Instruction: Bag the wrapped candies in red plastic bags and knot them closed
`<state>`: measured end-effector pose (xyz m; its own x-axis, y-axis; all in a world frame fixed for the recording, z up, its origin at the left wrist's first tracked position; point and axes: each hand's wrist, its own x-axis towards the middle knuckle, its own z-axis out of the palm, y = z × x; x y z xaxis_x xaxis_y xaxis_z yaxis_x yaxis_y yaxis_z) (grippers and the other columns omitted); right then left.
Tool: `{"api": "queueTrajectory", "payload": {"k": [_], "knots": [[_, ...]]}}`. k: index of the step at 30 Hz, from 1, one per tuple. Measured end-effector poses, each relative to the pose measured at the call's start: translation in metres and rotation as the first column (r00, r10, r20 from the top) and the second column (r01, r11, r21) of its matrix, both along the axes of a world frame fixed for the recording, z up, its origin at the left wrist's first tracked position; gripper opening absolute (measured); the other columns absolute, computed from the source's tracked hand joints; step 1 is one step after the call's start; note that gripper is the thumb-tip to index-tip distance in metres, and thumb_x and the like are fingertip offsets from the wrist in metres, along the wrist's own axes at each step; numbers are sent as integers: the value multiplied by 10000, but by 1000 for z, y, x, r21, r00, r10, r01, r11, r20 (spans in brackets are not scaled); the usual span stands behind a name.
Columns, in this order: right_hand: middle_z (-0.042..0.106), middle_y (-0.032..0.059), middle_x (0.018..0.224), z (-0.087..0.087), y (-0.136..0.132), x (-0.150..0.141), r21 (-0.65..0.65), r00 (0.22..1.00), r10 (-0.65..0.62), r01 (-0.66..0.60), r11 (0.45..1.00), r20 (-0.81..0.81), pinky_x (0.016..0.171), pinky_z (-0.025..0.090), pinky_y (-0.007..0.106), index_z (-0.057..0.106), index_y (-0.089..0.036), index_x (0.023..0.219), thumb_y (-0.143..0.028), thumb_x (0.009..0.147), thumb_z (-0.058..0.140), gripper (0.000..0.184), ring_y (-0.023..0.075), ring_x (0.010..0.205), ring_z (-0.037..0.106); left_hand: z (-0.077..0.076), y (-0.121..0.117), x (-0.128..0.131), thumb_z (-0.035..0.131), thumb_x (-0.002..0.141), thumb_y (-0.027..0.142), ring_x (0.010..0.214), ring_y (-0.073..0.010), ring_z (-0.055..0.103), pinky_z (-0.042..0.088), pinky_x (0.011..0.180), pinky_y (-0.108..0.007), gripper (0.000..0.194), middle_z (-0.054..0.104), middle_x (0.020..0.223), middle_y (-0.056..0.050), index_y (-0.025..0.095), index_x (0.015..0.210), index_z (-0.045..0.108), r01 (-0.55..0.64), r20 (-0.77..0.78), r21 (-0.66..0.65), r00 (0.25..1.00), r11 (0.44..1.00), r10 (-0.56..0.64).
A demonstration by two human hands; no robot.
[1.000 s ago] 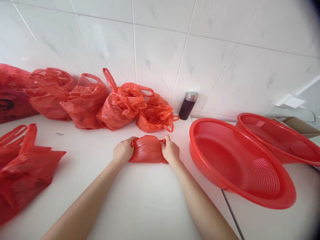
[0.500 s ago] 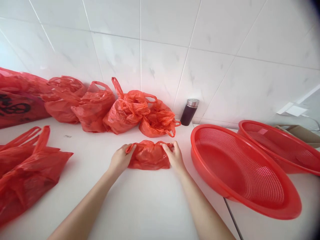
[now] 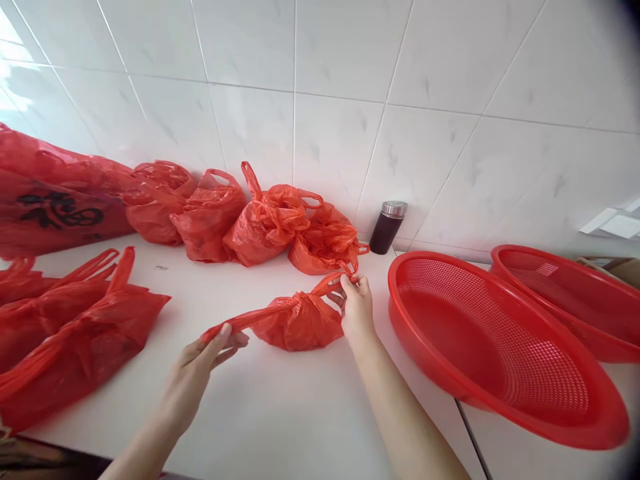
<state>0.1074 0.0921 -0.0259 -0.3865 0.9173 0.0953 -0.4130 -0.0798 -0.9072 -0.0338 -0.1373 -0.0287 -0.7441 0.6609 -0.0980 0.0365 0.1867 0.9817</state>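
A small red plastic bag [image 3: 301,325] rests on the white table between my hands, its top gathered tight at the middle. My left hand [image 3: 213,353] pinches one handle, drawn out to the left. At the other side my right hand [image 3: 356,300] grips the opposite handle, pulled up and to the right. What the bag contains is hidden by the plastic.
Behind stands a row of filled red bags [image 3: 265,223] along the tiled wall, then a dark flask [image 3: 388,228]. Two red perforated basins [image 3: 450,360] lie to the right. More red bags [image 3: 95,327] occupy the left, near a big printed red bag [image 3: 60,213].
My hands have moved apart, stretching the handles to both sides. The bag's top went from loose and wide to gathered at the centre. The view has shifted slightly left.
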Motion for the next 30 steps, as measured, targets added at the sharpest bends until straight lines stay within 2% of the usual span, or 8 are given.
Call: {"api": "queueTrajectory", "payload": {"k": [3,5,9,11,15,20,24,30], "knots": [[637,-48,808,14,-11,0,58,997,74,-72,996,-27,712,560,317,413,-265,989,-329,813,648,300,135,740,657,15,3,4,560,851,531,1109,-266,604,496,975,-450,458,582,1277,-98,245,1210,565,-224,-225,191,938,956,265],[636,-53,820,26,-21,0,155,991,132,-128,980,-15,732,542,308,425,-288,1146,-309,837,636,375,124,718,644,24,17,14,606,850,435,1216,-265,529,428,1047,-461,541,487,1388,-96,286,1344,444,-231,-532,325,757,917,379],[650,-31,882,53,-36,5,316,971,237,-229,921,12,682,508,284,433,-301,1233,-294,887,584,377,104,642,587,25,63,33,612,854,309,1176,-266,554,430,1010,-446,370,616,1258,-65,287,1221,568,194,-820,-66,548,979,-164],[651,-13,905,64,-35,14,363,977,210,-187,913,-25,698,502,287,471,-292,1205,-268,886,587,340,111,679,581,24,80,33,523,901,285,985,-231,634,486,888,-396,198,685,1068,-43,268,1066,630,272,-777,-189,547,944,-313],[617,-17,930,74,-24,26,340,970,49,36,940,-238,735,497,279,528,-294,1105,-210,837,632,300,112,760,576,30,84,23,368,949,274,654,-155,607,497,662,-319,231,644,938,-30,235,1023,584,143,-748,-181,622,973,-231],[622,-2,908,75,-32,16,299,937,330,-284,911,-116,586,472,256,552,-263,1040,-251,841,627,213,107,650,544,29,87,41,621,815,401,999,-241,606,496,836,-373,537,561,1264,-84,265,1307,453,195,-751,-220,592,956,-293],[633,-4,902,82,-33,19,345,933,341,-285,894,-113,677,500,292,546,-268,1052,-274,847,625,220,116,683,566,27,103,49,515,799,180,937,-223,601,477,792,-331,201,667,1021,-37,238,973,596,305,-709,-313,555,899,-435],[675,34,1005,58,-9,33,275,987,82,-118,954,140,992,418,421,464,-275,1206,-415,872,612,390,192,1011,620,70,84,-3,466,836,331,589,-164,515,356,542,-276,165,576,664,27,225,711,486,174,-642,-417,638,892,-424]]}}
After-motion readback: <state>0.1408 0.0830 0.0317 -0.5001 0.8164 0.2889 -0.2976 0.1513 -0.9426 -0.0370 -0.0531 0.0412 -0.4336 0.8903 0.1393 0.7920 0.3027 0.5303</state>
